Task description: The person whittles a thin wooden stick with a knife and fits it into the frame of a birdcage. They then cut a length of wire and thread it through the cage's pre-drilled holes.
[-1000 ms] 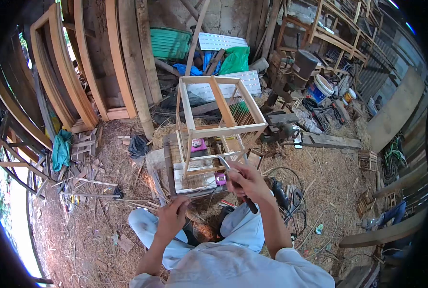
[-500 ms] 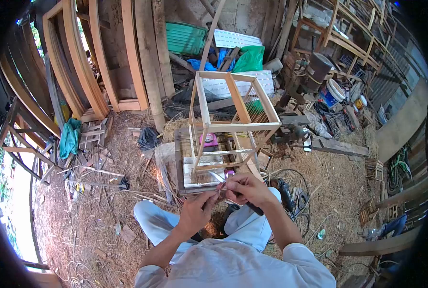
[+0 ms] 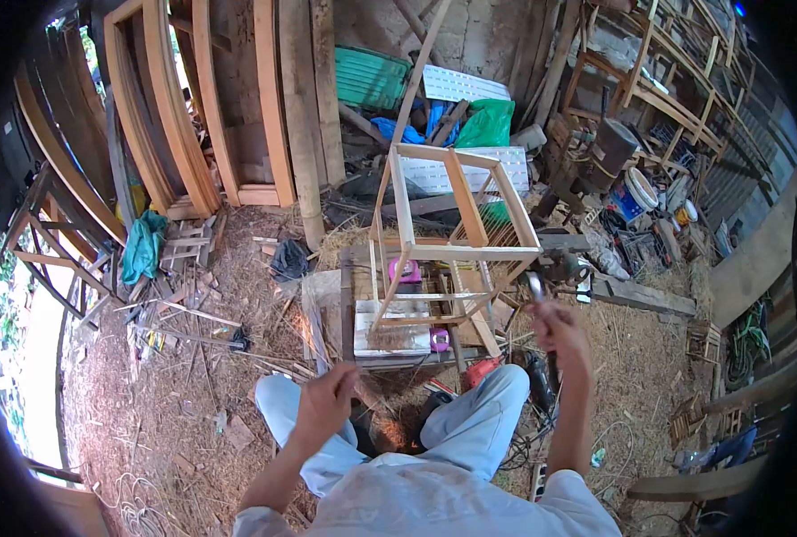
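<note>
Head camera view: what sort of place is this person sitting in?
Probably a rough carpentry workshop: curved wooden door frames lean against the wall, an unfinished pale wooden slat frame stands ahead, and sawdust and straw litter the dirt floor.

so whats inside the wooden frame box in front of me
Inside the open wooden frame a pink object sits at the back; another lies at its front edge on a pale board. The slats hide the rest.

I see left hand [image 3: 325,404] low, fingers loosely curled; right hand [image 3: 559,329] raised out right, closed in a fist, blurred.
</note>
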A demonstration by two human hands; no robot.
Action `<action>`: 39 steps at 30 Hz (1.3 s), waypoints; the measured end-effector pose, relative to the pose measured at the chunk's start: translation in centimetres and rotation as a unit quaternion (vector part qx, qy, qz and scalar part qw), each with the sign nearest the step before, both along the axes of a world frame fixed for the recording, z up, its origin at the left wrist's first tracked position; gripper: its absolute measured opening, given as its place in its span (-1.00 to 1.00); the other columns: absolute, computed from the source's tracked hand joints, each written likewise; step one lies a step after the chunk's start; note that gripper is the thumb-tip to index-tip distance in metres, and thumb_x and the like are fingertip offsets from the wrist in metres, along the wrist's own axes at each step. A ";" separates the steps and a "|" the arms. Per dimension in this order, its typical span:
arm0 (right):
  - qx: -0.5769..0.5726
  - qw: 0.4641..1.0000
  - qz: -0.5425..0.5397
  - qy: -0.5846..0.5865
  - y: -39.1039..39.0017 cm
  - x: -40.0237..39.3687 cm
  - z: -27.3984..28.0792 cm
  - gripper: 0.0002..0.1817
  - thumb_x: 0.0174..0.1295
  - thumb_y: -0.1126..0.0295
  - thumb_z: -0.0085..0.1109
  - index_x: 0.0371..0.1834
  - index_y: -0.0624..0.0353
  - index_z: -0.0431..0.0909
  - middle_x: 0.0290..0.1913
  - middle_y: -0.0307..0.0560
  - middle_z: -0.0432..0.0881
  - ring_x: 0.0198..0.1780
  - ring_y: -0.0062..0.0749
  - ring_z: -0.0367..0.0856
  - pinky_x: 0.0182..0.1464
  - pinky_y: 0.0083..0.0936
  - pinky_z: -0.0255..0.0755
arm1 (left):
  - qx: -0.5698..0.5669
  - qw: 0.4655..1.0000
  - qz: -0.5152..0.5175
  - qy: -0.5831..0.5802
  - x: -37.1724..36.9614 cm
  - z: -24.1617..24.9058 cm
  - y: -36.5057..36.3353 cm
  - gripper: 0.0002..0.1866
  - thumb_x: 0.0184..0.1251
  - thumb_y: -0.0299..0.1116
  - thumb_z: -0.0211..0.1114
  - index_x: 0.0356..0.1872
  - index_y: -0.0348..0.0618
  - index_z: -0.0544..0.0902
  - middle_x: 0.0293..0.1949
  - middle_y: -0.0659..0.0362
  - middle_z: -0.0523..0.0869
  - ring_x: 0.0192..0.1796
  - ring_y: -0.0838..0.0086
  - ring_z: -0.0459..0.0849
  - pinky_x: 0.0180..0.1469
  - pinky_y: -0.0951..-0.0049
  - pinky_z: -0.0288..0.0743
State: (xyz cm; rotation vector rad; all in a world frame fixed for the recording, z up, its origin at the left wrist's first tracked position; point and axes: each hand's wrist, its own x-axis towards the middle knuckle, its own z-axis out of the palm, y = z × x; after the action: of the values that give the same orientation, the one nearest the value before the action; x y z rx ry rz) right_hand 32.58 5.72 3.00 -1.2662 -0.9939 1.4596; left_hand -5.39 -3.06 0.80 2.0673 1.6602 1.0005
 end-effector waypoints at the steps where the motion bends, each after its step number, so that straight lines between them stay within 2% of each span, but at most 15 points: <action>1: -0.004 0.998 0.051 -0.036 -0.9 -1.7 0.4 -0.76 0.36 0.40 -0.01 0.00 0.17 0.57 -0.57 -0.34 0.46 -0.64 -0.72 0.30 -0.63 -0.75 0.14 | -0.058 0.994 -0.016 -0.089 0.2 1.2 1.1 -0.93 0.30 -0.48 0.16 -0.27 -0.22 0.58 -0.57 0.14 0.59 -0.55 0.44 0.57 -0.51 0.43 0.43; 2: 0.019 0.990 0.127 -0.051 -1.4 -4.2 0.8 -0.73 0.38 0.34 -0.01 0.06 0.15 0.53 -0.57 -0.35 0.44 -0.63 -0.73 0.32 -0.63 -0.74 0.16 | -0.115 0.977 -0.036 -0.176 0.6 1.9 1.8 -0.90 0.35 -0.45 0.14 -0.27 -0.24 0.59 -0.62 0.19 0.55 -0.56 0.56 0.52 -0.53 0.49 0.39; 3: -0.042 0.995 0.071 -0.049 -2.5 -7.2 0.7 -0.70 0.38 0.36 -0.01 0.12 0.15 0.49 -0.59 -0.34 0.43 -0.62 -0.73 0.31 -0.63 -0.74 0.15 | -0.135 0.963 -0.061 -0.225 1.5 1.5 2.4 -0.87 0.38 -0.43 0.14 -0.23 -0.26 0.60 -0.63 0.25 0.51 -0.55 0.67 0.43 -0.49 0.57 0.31; 4: 0.025 0.983 0.184 0.003 -2.5 -8.7 0.0 -0.63 0.37 0.36 0.01 0.23 0.12 0.43 -0.58 -0.31 0.46 -0.61 -0.72 0.31 -0.61 -0.74 0.15 | -0.136 0.962 -0.071 -0.227 2.4 1.5 2.6 -0.87 0.38 -0.43 0.14 -0.23 -0.26 0.60 -0.63 0.25 0.51 -0.55 0.67 0.43 -0.49 0.57 0.31; 6: 0.011 0.972 0.231 0.029 -3.3 -12.3 0.9 -0.54 0.38 0.29 0.02 0.33 0.10 0.33 -0.55 -0.29 0.49 -0.61 -0.73 0.29 -0.58 -0.76 0.13 | -0.216 0.917 -0.126 -0.311 4.1 1.4 2.8 -0.85 0.40 -0.41 0.10 -0.25 -0.27 0.59 -0.61 0.28 0.51 -0.53 0.68 0.41 -0.46 0.58 0.32; 7: 0.018 0.970 0.222 0.096 -3.6 -13.6 0.6 -0.62 0.39 0.29 0.00 0.21 0.19 0.44 -0.55 -0.30 0.49 -0.61 -0.75 0.28 -0.59 -0.76 0.12 | -0.225 0.923 -0.135 -0.281 4.6 1.5 2.8 -0.83 0.42 -0.39 0.09 -0.25 -0.28 0.58 -0.59 0.30 0.49 -0.52 0.69 0.39 -0.44 0.59 0.31; 11: 0.058 0.975 0.206 0.066 -2.7 -13.2 0.7 -0.71 0.43 0.33 -0.07 0.02 0.29 0.52 -0.58 -0.28 0.46 -0.68 -0.73 0.17 -0.64 -0.75 -0.01 | -0.212 0.930 -0.121 -0.276 4.8 2.0 2.1 -0.85 0.38 -0.39 0.14 -0.24 -0.28 0.59 -0.59 0.26 0.53 -0.54 0.61 0.44 -0.46 0.53 0.34; 18: 0.021 0.952 0.292 0.093 -3.1 -14.4 -0.1 -0.71 0.42 0.29 -0.04 -0.04 0.25 0.58 -0.55 -0.35 0.50 -0.62 -0.79 0.26 -0.59 -0.78 0.12 | -0.098 0.978 -0.109 -0.150 4.5 1.2 0.9 -0.87 0.37 -0.41 0.14 -0.25 -0.26 0.59 -0.53 0.06 0.62 -0.51 0.45 0.59 -0.41 0.45 0.44; 22: 0.014 0.948 0.318 0.011 -2.1 -11.7 2.3 -0.70 0.41 0.28 -0.02 -0.12 0.30 0.61 -0.55 -0.34 0.51 -0.64 -0.80 0.26 -0.61 -0.77 0.11 | -0.089 0.972 -0.143 -0.167 3.9 1.5 0.8 -0.89 0.37 -0.45 0.13 -0.22 -0.26 0.58 -0.46 0.03 0.65 -0.45 0.27 0.66 -0.38 0.41 0.47; 23: 0.008 0.960 0.279 0.021 -2.4 -11.6 2.9 -0.68 0.37 0.27 0.05 -0.11 0.36 0.60 -0.62 -0.34 0.45 -0.67 -0.78 0.18 -0.65 -0.74 -0.02 | -0.057 0.974 -0.155 -0.156 3.7 1.3 0.6 -0.89 0.37 -0.47 0.12 -0.20 -0.26 0.57 -0.44 0.05 0.66 -0.43 0.21 0.66 -0.38 0.41 0.48; 30: 0.017 0.955 0.297 -0.001 -2.3 -10.6 2.8 -0.65 0.38 0.24 0.04 -0.24 0.37 0.63 -0.61 -0.34 0.46 -0.69 -0.77 0.27 -0.67 -0.73 0.10 | -0.131 0.958 -0.191 -0.169 3.1 1.6 0.6 -0.88 0.35 -0.43 0.17 -0.22 -0.24 0.60 -0.42 0.07 0.67 -0.38 0.32 0.69 -0.32 0.42 0.50; 33: -0.011 0.968 0.251 -0.004 -2.4 -10.1 2.7 -0.71 0.34 0.28 0.09 -0.29 0.33 0.64 -0.61 -0.35 0.45 -0.66 -0.75 0.30 -0.64 -0.71 0.14 | -0.175 0.952 -0.196 -0.155 2.5 1.3 0.4 -0.87 0.36 -0.42 0.15 -0.21 -0.24 0.60 -0.42 0.10 0.68 -0.32 0.39 0.70 -0.30 0.43 0.51; 36: 0.054 0.978 -0.072 -0.187 -2.1 -7.8 2.9 -0.82 0.25 0.38 0.11 -0.25 0.23 0.63 -0.53 -0.36 0.50 -0.59 -0.71 0.36 -0.58 -0.69 0.19 | -0.190 0.953 -0.188 -0.143 0.9 0.7 0.0 -0.87 0.37 -0.43 0.13 -0.21 -0.25 0.61 -0.41 0.13 0.68 -0.29 0.45 0.70 -0.27 0.45 0.51; 38: 0.061 0.988 -0.113 -0.088 0.0 -0.1 2.0 -0.79 0.33 0.35 0.05 -0.21 0.28 0.60 -0.54 -0.32 0.46 -0.64 -0.70 0.29 -0.63 -0.70 0.09 | -0.175 0.954 -0.147 -0.196 -1.7 0.1 -0.5 -0.87 0.37 -0.46 0.11 -0.20 -0.26 0.61 -0.40 0.14 0.69 -0.32 0.47 0.68 -0.27 0.44 0.52; 39: 0.079 0.991 -0.110 0.000 0.2 1.1 2.9 -0.77 0.35 0.34 0.04 -0.21 0.29 0.59 -0.57 -0.31 0.44 -0.66 -0.71 0.26 -0.65 -0.71 0.05 | -0.153 0.969 -0.114 -0.159 -2.6 0.0 -0.3 -0.90 0.29 -0.56 0.16 -0.22 -0.31 0.60 -0.40 0.00 0.72 -0.36 0.33 0.72 -0.31 0.46 0.52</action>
State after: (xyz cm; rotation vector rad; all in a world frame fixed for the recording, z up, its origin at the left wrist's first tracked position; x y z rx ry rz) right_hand 33.63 5.97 5.92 -1.2178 -0.9186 1.1883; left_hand -7.94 -3.35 0.76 1.7409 1.2908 0.8802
